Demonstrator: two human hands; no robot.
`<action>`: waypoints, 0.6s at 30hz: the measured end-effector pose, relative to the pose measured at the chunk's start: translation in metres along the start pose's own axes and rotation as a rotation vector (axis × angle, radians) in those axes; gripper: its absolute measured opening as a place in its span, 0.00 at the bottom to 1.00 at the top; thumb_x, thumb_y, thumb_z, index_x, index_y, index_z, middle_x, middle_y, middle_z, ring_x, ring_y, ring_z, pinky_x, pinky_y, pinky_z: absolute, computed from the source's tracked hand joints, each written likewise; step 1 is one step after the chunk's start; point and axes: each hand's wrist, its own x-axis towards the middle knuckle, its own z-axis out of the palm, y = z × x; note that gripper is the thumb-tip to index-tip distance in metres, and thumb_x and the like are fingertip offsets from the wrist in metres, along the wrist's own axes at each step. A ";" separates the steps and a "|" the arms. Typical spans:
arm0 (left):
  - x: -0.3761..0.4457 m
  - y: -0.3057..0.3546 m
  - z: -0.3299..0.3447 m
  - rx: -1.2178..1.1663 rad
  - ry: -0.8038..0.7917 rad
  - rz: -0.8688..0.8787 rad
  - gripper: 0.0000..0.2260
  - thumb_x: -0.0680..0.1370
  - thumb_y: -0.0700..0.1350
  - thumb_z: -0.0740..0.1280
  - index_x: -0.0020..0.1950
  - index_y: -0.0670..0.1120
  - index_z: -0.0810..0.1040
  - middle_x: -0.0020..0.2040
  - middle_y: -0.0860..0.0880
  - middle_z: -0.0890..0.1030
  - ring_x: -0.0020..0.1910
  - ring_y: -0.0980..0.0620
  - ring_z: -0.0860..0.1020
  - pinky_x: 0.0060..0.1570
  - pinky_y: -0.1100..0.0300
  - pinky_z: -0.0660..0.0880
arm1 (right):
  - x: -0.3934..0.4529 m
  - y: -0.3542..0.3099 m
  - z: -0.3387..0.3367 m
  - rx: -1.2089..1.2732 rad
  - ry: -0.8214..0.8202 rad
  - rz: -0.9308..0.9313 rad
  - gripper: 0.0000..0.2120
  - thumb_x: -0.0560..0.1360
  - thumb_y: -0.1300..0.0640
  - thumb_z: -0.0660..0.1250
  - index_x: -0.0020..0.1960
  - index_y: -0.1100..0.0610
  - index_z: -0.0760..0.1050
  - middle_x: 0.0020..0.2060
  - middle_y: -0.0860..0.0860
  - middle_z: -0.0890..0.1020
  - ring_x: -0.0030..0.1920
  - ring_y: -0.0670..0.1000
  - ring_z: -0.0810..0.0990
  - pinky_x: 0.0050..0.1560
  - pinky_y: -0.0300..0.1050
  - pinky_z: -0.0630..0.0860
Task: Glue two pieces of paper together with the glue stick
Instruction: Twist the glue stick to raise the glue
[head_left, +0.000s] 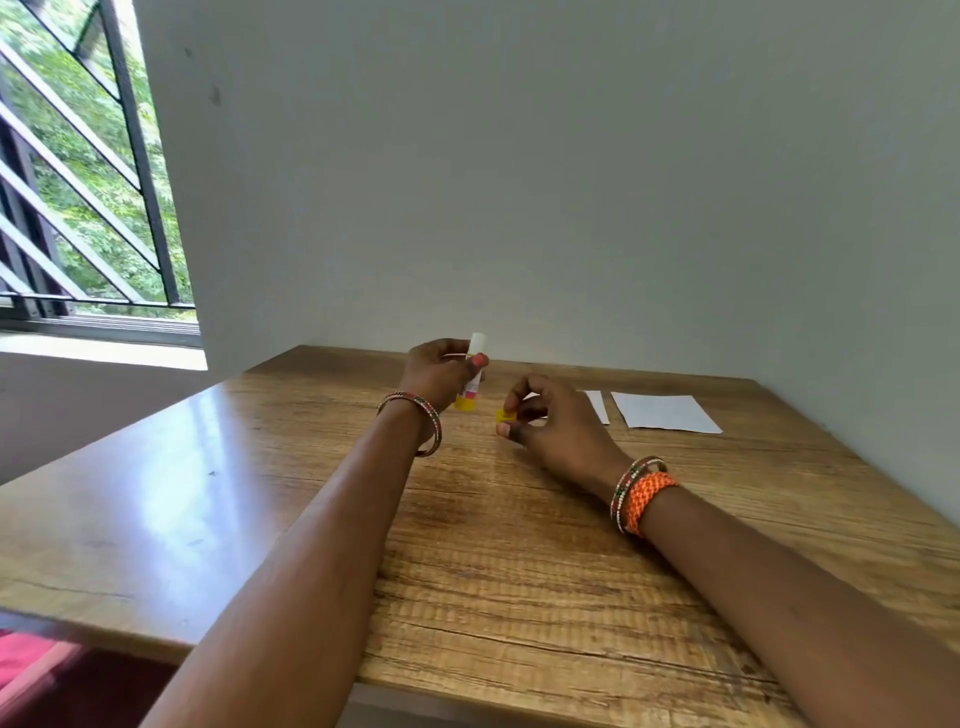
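My left hand (439, 371) grips an uncapped glue stick (474, 379), held upright above the wooden table (311, 519); its white tip points up and its yellow base sits below my fingers. Just to its right, my right hand (556, 423) pinches the small yellow cap (505, 416) between thumb and fingers, low over the table. Two white pieces of paper lie flat at the back right: a larger sheet (665, 413) and a narrow strip (597, 405) partly hidden behind my right hand.
A grey wall stands right behind and to the right of the table. At the far left is a window with a black metal grille (104, 208). The table's front edge runs close to my body.
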 end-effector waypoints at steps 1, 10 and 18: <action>0.000 0.000 0.001 0.012 -0.006 -0.003 0.09 0.74 0.38 0.68 0.54 0.40 0.77 0.44 0.44 0.80 0.40 0.52 0.79 0.41 0.58 0.76 | -0.001 0.001 0.001 -0.037 -0.017 0.001 0.10 0.70 0.60 0.72 0.48 0.53 0.73 0.47 0.49 0.81 0.49 0.47 0.79 0.42 0.33 0.71; -0.007 0.005 0.004 -0.091 -0.078 0.003 0.16 0.72 0.37 0.70 0.59 0.40 0.74 0.49 0.42 0.80 0.45 0.48 0.80 0.48 0.50 0.79 | -0.002 0.001 0.005 -0.209 -0.082 0.033 0.28 0.72 0.56 0.69 0.69 0.52 0.62 0.63 0.52 0.75 0.61 0.52 0.74 0.57 0.44 0.73; -0.027 0.026 0.033 -0.479 -0.094 0.046 0.22 0.73 0.34 0.68 0.63 0.46 0.66 0.47 0.42 0.80 0.43 0.48 0.80 0.44 0.51 0.79 | -0.007 -0.027 -0.003 0.284 0.383 0.008 0.04 0.79 0.57 0.59 0.52 0.51 0.72 0.43 0.53 0.82 0.41 0.52 0.84 0.38 0.48 0.82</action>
